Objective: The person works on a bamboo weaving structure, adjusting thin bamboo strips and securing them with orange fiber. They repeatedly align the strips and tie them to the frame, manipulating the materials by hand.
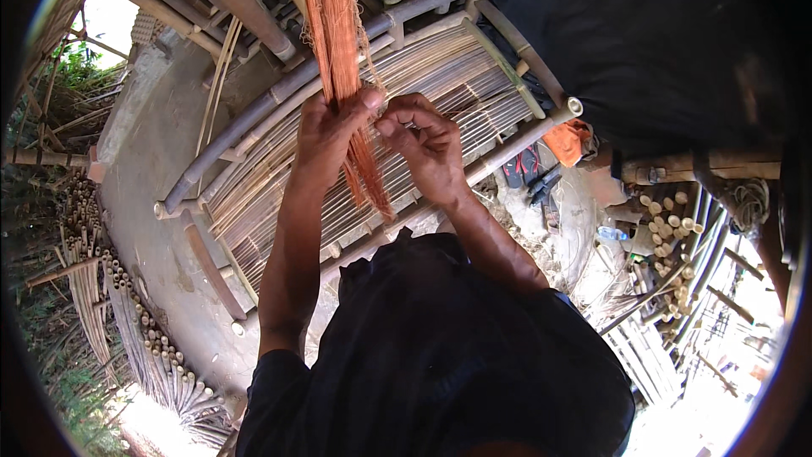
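Note:
A long bundle of orange-red fibre strands (331,21) hangs down from the top of the view, its loose ends dangling below my hands. My left hand (328,131) is closed round the bundle, with the thumb lying across it. Just to the right, my right hand (423,142) is pinched, thumb against curled fingers, close beside the strands. Thin frayed threads run near its fingertips; what exactly it pinches is too fine to make out. Behind both hands stands a bamboo bench (457,63) with a slatted seat.
Bamboo poles (228,0) lean at the upper left and top. Cut bamboo lies stacked at the left edge and in a pile (672,224) at the right. A dark cloth (626,42) fills the upper right. Sandals (521,167) and an orange cloth (567,142) lie beyond the bench's right end.

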A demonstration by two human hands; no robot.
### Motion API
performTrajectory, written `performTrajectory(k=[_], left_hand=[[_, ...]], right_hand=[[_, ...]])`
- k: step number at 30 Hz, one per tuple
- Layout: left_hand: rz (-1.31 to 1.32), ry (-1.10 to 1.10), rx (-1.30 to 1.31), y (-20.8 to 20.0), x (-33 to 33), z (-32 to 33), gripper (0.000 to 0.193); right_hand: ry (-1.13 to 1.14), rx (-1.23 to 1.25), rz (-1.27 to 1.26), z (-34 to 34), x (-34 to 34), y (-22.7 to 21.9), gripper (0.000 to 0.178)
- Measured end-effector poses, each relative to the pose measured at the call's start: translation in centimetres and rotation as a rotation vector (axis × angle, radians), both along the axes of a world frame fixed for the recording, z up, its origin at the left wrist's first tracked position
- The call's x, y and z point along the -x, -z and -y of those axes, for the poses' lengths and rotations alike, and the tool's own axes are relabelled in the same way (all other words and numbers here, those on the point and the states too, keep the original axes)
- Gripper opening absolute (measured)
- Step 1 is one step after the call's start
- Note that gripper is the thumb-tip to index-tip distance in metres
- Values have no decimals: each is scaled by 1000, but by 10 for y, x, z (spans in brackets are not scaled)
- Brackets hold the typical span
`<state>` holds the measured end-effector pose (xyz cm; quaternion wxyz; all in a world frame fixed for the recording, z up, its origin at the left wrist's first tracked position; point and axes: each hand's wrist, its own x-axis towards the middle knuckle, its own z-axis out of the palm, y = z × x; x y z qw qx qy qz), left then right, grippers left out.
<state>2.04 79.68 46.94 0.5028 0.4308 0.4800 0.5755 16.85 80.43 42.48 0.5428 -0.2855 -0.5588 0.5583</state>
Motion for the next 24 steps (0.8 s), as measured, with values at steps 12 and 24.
performTrajectory(k=[12, 24], left_hand=[[3, -35, 71, 9, -12, -1, 23], [22, 20, 43, 27, -74, -46, 24]], right_hand=[[18, 119, -16, -11, -40, -12, 29], [-237, 421, -373, -16, -142, 46, 17]])
